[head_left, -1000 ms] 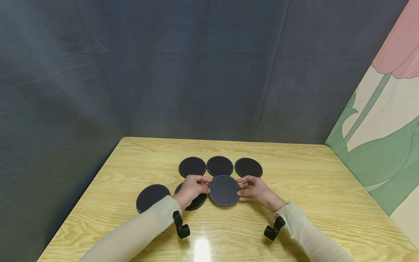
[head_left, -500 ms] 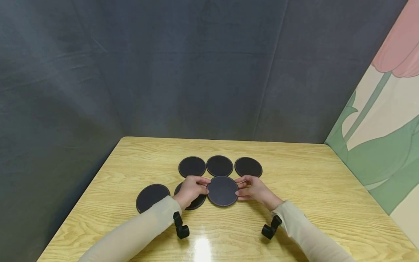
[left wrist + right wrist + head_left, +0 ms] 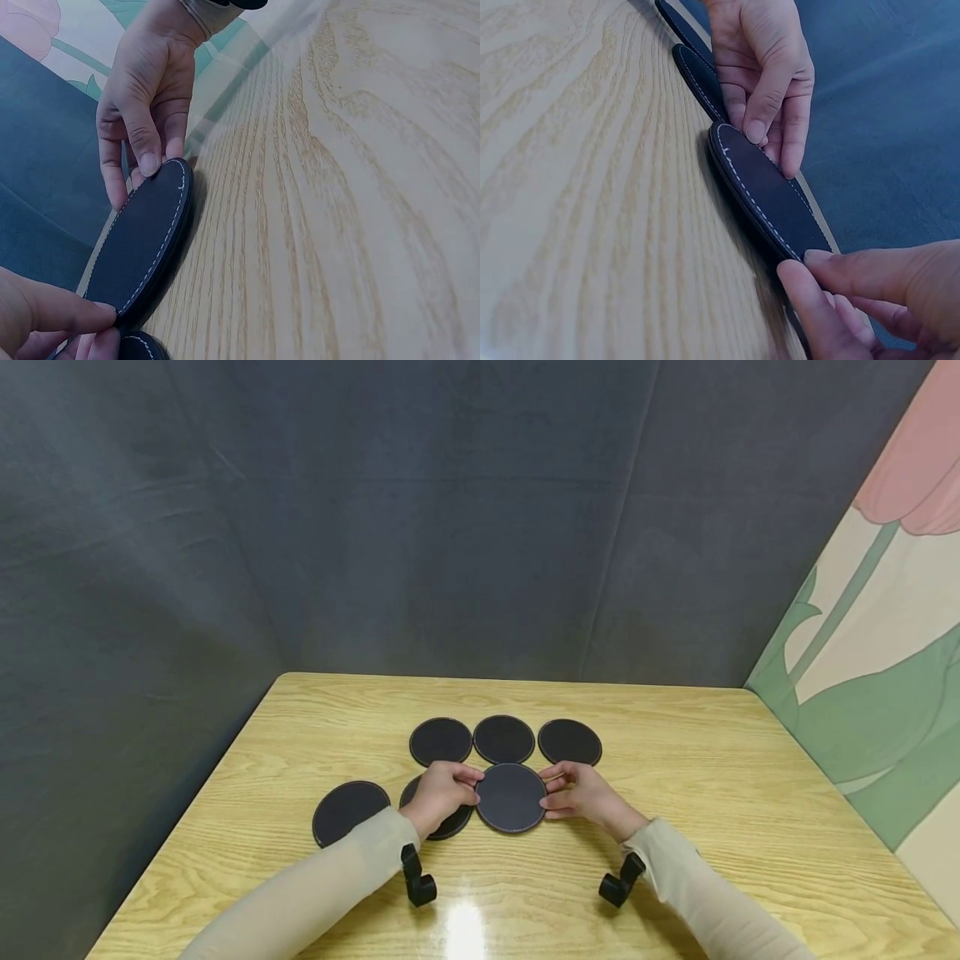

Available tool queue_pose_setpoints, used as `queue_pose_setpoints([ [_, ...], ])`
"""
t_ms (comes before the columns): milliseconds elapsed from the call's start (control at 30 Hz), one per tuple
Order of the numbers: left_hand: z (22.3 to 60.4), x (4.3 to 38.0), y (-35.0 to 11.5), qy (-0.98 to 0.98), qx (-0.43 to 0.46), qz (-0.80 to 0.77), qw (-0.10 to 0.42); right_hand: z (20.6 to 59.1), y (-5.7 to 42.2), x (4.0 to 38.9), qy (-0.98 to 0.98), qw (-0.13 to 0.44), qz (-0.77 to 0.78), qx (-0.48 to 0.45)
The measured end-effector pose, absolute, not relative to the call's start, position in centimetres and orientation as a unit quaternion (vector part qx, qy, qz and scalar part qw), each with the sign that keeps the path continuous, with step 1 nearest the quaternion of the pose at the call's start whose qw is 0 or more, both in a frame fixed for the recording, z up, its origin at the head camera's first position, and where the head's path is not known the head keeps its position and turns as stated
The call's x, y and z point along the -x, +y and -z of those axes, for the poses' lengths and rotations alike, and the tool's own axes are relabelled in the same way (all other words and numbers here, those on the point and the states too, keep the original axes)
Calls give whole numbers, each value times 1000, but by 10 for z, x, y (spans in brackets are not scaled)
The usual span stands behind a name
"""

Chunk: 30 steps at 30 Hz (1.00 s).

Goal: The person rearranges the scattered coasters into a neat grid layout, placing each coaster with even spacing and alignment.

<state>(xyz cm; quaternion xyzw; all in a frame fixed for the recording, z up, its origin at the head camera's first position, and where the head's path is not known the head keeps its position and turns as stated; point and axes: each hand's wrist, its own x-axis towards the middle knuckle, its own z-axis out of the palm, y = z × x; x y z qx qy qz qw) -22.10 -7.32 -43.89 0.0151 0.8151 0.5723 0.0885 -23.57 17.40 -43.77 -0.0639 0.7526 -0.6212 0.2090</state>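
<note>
A round black coaster with pale stitching lies between my two hands. My left hand pinches its left edge with thumb and fingers. On the opposite side my right hand pinches the right edge. The right wrist view shows a thick, layered-looking rim on this coaster, with shadow beneath; whether it touches the wood I cannot tell. Another coaster is partly hidden under my left hand and wrist. Behind them lie a back-left coaster, a back-middle coaster and a back-right coaster.
At the left, one more coaster lies partly behind my left sleeve. All are on a light wood-grain table. A dark curtain hangs along its back and left sides. A wall with painted flowers stands at the right.
The held coaster and my right hand have shifted slightly left and the coaster a little nearer to me, mostly in the first half second. My left hand has barely moved.
</note>
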Motion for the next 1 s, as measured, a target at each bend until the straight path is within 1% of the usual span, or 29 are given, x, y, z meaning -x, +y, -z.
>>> queue_pose_setpoints([
  [500, 434, 219, -72, 830, -20, -550, 90, 435, 169, 235, 771, 204, 600, 54],
  [1000, 434, 219, -74, 841, -55, -532, 81, 435, 167, 235, 786, 204, 581, 48],
])
